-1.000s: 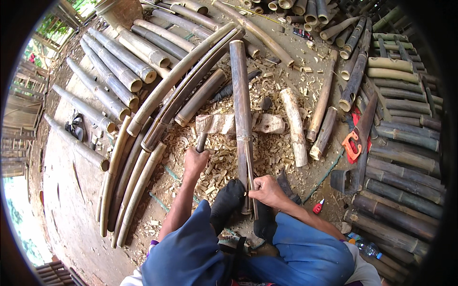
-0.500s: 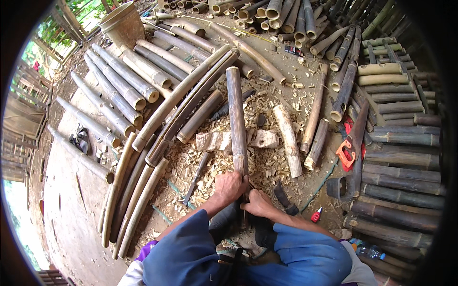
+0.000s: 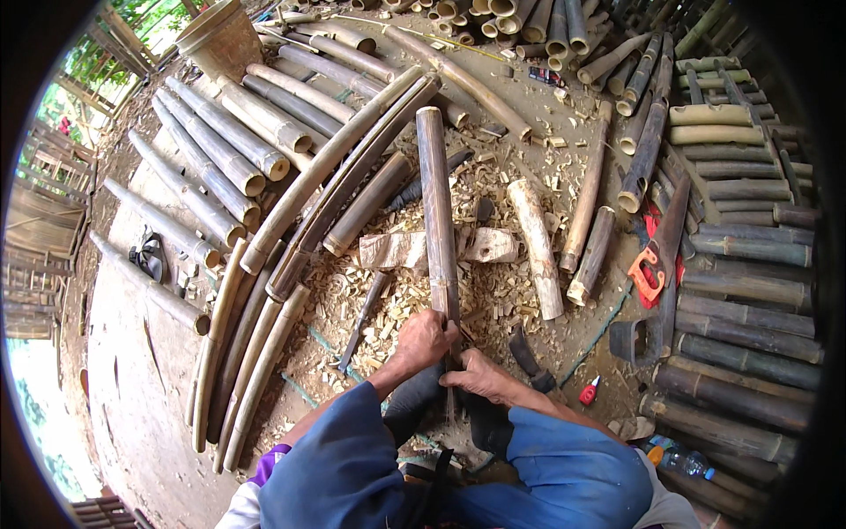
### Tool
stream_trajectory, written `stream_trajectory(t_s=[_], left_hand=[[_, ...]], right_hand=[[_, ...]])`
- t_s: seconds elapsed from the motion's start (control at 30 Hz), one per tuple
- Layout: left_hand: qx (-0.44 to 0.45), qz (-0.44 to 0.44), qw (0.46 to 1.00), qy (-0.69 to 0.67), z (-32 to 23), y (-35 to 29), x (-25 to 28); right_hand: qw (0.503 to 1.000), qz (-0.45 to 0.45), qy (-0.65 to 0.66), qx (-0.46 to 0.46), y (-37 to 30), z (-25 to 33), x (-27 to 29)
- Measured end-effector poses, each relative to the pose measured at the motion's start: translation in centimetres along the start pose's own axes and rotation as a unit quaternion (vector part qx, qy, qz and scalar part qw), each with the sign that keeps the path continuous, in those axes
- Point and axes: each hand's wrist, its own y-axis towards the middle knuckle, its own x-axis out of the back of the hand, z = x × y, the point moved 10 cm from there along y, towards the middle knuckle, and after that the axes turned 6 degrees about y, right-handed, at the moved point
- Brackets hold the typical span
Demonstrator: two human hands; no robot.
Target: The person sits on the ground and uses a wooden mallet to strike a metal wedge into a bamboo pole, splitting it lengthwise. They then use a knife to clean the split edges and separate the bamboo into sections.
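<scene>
A long dark bamboo pole (image 3: 434, 203) points away from me, resting across a rough wooden block (image 3: 388, 250). My left hand (image 3: 425, 339) is closed around its near part. Close by, on the right, my right hand (image 3: 483, 376) is closed beside the pole's near end. A thin dark edge shows between the hands, but I cannot make out what the right fingers hold. Wood chips (image 3: 401, 309) lie all around the block. To the left of the pole is a narrow chisel-like tool (image 3: 363, 322); a curved dark blade (image 3: 526, 355) lies to the right of my right hand.
Several bamboo poles (image 3: 211, 203) lie on the left, and a bucket (image 3: 220, 44) stands behind them. A peeled log (image 3: 535, 251) lies right of the block. Farther right are an orange-handled saw (image 3: 648, 273), a small red bottle (image 3: 589, 392), stacked bamboo (image 3: 749, 304) and a plastic bottle (image 3: 683, 460).
My view has shifted slightly. The right hand has moved a little back toward me along the pole's near end, while my left hand keeps its grip.
</scene>
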Motion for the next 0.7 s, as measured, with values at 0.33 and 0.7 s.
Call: stream_trajectory(t_s=[0.33,0.7], left_hand=[[0.001,0.022,1.000,0.007,-1.4,-1.2,2.2],[0.023,-0.012,0.997,-0.067,0.7,0.1,1.9]], right_hand=[[0.997,0.056,0.049,-0.023,-0.8,-0.6,-1.4],[0.948,0.123,-0.245,-0.160,-3.3,-4.2,-2.0]])
